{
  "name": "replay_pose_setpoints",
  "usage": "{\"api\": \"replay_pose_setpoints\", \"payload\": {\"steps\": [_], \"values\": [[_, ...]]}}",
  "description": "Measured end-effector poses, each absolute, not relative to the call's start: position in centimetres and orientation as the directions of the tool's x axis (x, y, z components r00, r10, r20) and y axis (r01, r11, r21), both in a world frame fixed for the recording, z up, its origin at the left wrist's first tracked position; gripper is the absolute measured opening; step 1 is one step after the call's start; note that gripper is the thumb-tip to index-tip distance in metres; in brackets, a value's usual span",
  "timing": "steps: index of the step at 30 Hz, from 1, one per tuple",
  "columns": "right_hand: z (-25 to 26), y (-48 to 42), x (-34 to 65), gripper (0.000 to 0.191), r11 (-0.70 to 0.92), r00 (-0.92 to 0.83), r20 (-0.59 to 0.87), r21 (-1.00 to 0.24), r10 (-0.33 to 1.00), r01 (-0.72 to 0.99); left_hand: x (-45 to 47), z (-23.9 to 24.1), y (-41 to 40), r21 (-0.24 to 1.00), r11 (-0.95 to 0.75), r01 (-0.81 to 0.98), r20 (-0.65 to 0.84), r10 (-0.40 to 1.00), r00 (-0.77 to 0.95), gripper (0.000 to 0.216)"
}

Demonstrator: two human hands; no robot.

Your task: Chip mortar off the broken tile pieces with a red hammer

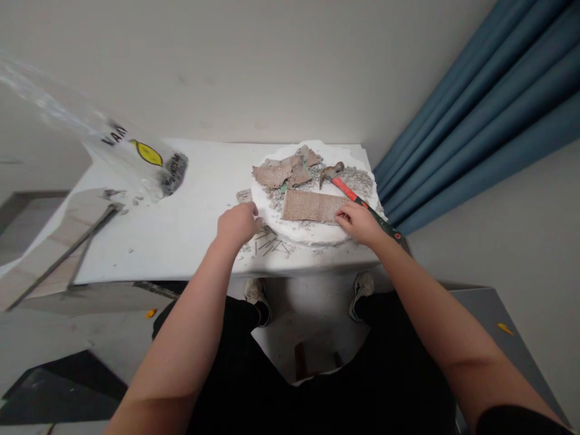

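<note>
A flat brown textured strip point(312, 206) lies across a round white slab point(312, 234). My right hand point(357, 220) is closed at the strip's right end, thumb and forefinger pinched at its edge. My left hand point(238, 225) is curled at the slab's left rim; whatever its fingers hold, if anything, is hidden. Thin dark nail-like pieces point(270, 244) lie just right of it. Behind the strip are broken brown pieces point(285, 172) with green showing beneath, amid grey rubble point(356, 180). A claw hammer point(347, 188) with a red and black handle rests head-inward on the slab.
White cloth point(203, 181) covers the table. On its left stand a clear plastic bag point(145, 151) with grey contents and long boards point(63, 241) under a dark bar. A blue curtain point(475, 115) hangs on the right. A grey box point(489, 314) sits low right.
</note>
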State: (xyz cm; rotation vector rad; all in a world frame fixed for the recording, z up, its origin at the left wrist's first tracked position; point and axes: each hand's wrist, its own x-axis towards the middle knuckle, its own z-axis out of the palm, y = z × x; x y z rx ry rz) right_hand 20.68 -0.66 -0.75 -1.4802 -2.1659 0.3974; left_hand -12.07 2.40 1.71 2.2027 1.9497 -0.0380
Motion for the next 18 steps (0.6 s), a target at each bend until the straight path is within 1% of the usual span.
{"api": "replay_pose_setpoints", "payload": {"steps": [1, 3, 5, 7, 10, 14, 18], "values": [[-0.9, -0.6, 20.4, 0.009, 0.374, -0.315, 0.203, -0.468, 0.927, 0.801, -10.7, 2.2, 1.9, 0.157, -0.155, 0.975, -0.119, 0.978, 0.174, 0.021], [-1.1, -0.3, 19.9, 0.011, 0.366, -0.332, 0.154, -0.408, 0.931, 0.837, -7.6, 2.5, 1.2, 0.206, -0.345, 0.916, -0.037, 0.932, 0.36, 0.022], [-1.1, 0.0, 19.4, 0.014, 0.36, -0.345, 0.107, -0.347, 0.932, 0.866, -4.6, 2.2, 1.0, 0.19, -0.522, 0.831, 0.031, 0.85, 0.526, 0.025], [-1.0, 0.1, 19.1, 0.015, 0.368, -0.364, 0.072, -0.3, 0.929, 0.88, -2.2, 1.5, 1.2, 0.154, -0.63, 0.762, 0.059, 0.775, 0.629, 0.028], [-0.9, 0.0, 19.2, 0.017, 0.382, -0.387, 0.034, -0.254, 0.922, 0.888, -0.4, 0.7, 2.1, 0.128, -0.685, 0.717, 0.03, 0.725, 0.688, 0.031], [-0.9, -0.1, 19.6, 0.016, 0.428, -0.437, 0.015, -0.235, 0.899, 0.873, 0.4, 0.8, 3.1, 0.126, -0.675, 0.727, -0.045, 0.728, 0.684, 0.029], [-0.9, 0.3, 19.6, 0.017, 0.469, -0.478, 0.013, -0.224, 0.878, 0.854, 0.7, 1.2, 3.6, 0.117, -0.663, 0.739, -0.078, 0.736, 0.672, 0.024]]}}
